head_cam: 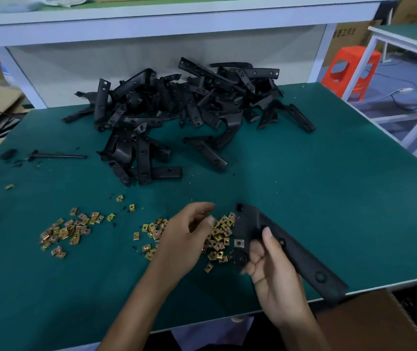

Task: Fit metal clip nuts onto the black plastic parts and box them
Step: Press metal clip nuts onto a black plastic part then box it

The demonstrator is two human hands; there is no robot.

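Note:
My right hand (270, 272) grips a long black plastic part (301, 257) near its wider end, and a metal clip nut (239, 242) sits fitted on that end. My left hand (184, 239) hovers with curled fingers over a scatter of brass-coloured clip nuts (219, 239); thumb and forefinger seem to pinch something small, but blur hides it. A second scatter of clip nuts (68, 230) lies to the left. A big heap of black plastic parts (177, 110) fills the back of the green table (329, 186).
A cardboard box (379, 323) stands below the table's front right edge. A thin black rod (58, 156) and plastic scraps lie at the left. A white shelf frame (151, 26) runs above the table's back. An orange stool (351, 69) stands on the floor to the right.

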